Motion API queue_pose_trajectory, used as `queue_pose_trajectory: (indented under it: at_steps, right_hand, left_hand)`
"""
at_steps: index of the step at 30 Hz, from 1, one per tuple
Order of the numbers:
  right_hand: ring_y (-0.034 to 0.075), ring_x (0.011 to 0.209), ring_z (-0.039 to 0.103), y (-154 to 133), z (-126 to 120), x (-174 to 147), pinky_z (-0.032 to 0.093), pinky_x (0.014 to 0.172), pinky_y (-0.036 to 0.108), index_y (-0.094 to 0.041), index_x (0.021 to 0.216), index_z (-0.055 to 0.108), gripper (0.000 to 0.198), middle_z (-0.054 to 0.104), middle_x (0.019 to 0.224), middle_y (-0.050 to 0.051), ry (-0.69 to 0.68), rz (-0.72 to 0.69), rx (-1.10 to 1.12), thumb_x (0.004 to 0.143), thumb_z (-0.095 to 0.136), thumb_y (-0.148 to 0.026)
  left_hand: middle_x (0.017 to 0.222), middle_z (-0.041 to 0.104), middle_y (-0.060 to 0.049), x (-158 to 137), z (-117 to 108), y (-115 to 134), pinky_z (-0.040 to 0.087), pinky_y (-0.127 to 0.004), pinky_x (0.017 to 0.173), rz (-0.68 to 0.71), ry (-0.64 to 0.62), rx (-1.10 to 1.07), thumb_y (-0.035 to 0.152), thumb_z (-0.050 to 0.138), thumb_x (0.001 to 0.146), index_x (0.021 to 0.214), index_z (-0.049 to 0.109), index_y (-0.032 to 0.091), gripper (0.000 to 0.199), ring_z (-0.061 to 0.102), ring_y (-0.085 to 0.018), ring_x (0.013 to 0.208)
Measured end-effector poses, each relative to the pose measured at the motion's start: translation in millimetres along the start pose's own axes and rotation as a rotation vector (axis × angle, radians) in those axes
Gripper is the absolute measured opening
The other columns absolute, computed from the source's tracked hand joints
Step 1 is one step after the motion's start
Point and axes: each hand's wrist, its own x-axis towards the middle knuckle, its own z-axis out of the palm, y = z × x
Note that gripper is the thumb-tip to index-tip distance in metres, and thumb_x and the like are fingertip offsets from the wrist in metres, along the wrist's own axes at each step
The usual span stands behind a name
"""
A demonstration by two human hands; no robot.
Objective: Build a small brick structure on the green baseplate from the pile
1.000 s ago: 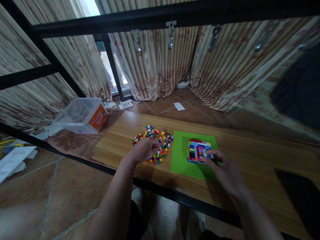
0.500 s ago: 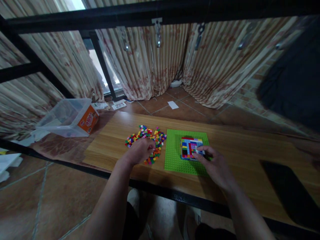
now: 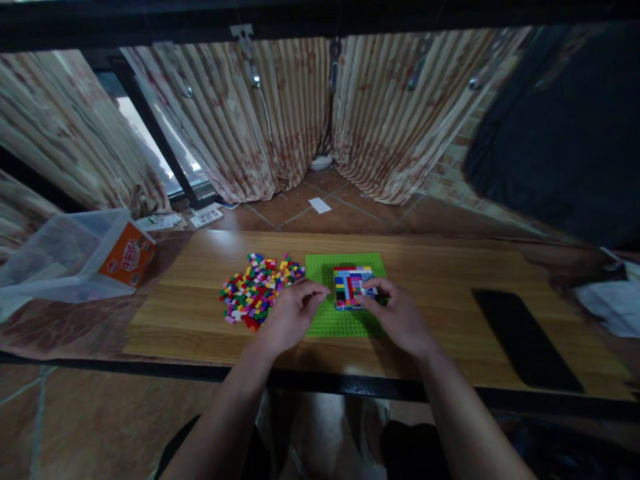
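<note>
While our right grip (image 3: 403, 319), fingertips slightly parted, touches the brick build (image 3: 349, 287), likely steadying it, our left grip (image 3: 293, 312) pinches nearby. We cannot tell whether either holds anything.

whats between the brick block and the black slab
The right hand, the right side of the green baseplate, then wooden tabletop, in the head view.

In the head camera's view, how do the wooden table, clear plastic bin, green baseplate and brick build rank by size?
1. Wooden table
2. Clear plastic bin
3. Green baseplate
4. Brick build
</note>
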Motion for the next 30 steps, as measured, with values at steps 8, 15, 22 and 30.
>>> queue_pose_trajectory:
  at_steps: [8,15,22,30]
  right_hand:
    - [0.021,0.085,0.059,-2.9,-0.4,-0.1,0.043,0.080,0.036,-0.023,0.095,0.064,0.027,0.066,0.094,0.004,0.001,-0.019,-0.012,0.081,0.062,-0.046]
    - [0.021,0.083,0.059,-1.9,1.2,0.1,0.043,0.079,0.036,-0.024,0.094,0.064,0.025,0.065,0.093,0.003,0.011,-0.016,0.014,0.081,0.063,-0.045]
    - [0.021,0.085,0.059,-1.1,0.8,0.2,0.044,0.079,0.036,-0.024,0.094,0.064,0.025,0.066,0.095,0.004,0.010,-0.032,0.010,0.081,0.063,-0.045]
    - [0.023,0.086,0.060,-10.7,4.2,-2.6,0.044,0.081,0.038,-0.022,0.095,0.063,0.032,0.065,0.095,0.006,0.035,0.006,-0.058,0.080,0.060,-0.051]
  left_hand:
    - [0.087,0.071,-0.002,-8.5,27.8,9.0,0.048,-0.024,0.073,0.038,0.079,0.012,0.017,0.056,0.090,0.089,0.068,0.019,0.012,0.064,-0.013,0.077]
    - [0.088,0.070,-0.002,-8.4,42.6,8.2,0.051,-0.025,0.078,0.111,0.201,0.074,0.017,0.056,0.091,0.088,0.068,0.020,0.013,0.066,-0.014,0.084]
    - [0.087,0.069,-0.003,-5.4,55.5,1.5,0.053,-0.026,0.078,0.128,0.278,0.060,0.017,0.059,0.090,0.088,0.069,0.020,0.011,0.065,-0.014,0.083]
    - [0.087,0.068,-0.002,-6.6,59.0,-1.5,0.052,-0.026,0.076,0.084,0.293,0.064,0.014,0.061,0.088,0.090,0.066,0.020,0.008,0.065,-0.015,0.085]
